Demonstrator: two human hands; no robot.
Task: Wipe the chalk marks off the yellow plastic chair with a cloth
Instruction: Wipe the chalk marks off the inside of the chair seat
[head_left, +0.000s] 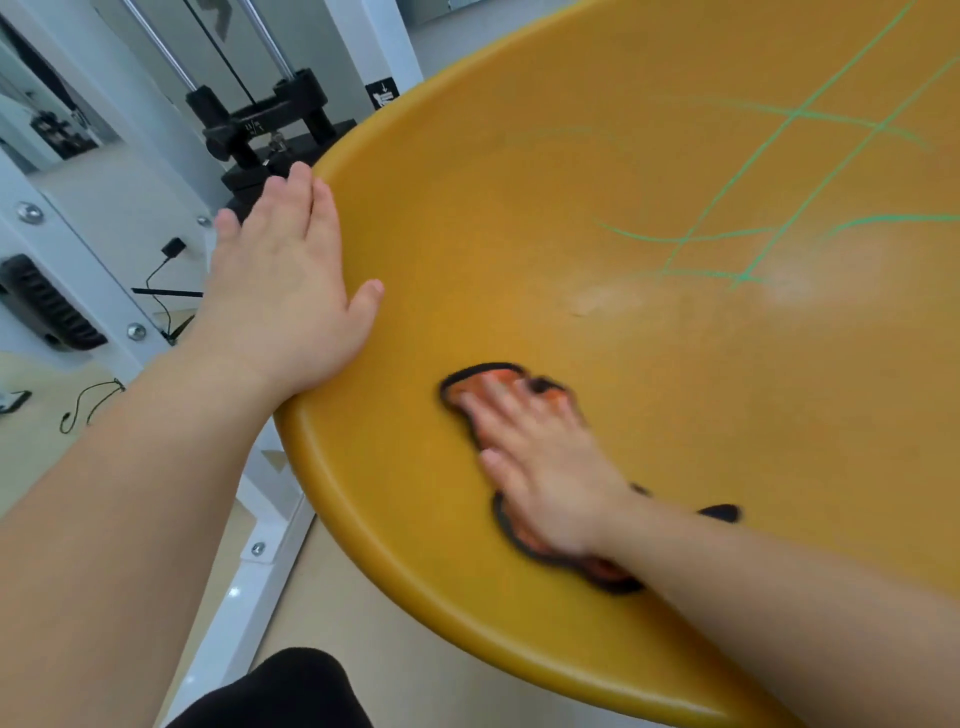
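Observation:
The yellow plastic chair (649, 171) fills most of the view, its curved shell facing me. Green chalk marks (769, 208), a grid of crossing lines and arcs, cover its upper right part. My left hand (283, 291) lies flat over the chair's left rim, fingers straight, thumb resting on the inner surface. My right hand (540, 467) presses flat on an orange cloth with a black edge (467, 382), low on the shell and well below the marks. The hand and cloth are blurred. Much of the cloth is hidden under my palm and wrist.
A white metal gym machine frame (78, 249) with a black weight stack and guide rods (270, 130) stands close behind the chair's left rim. Black cords (88, 402) lie on the pale floor at left. My dark-clothed knee (291, 691) shows at the bottom.

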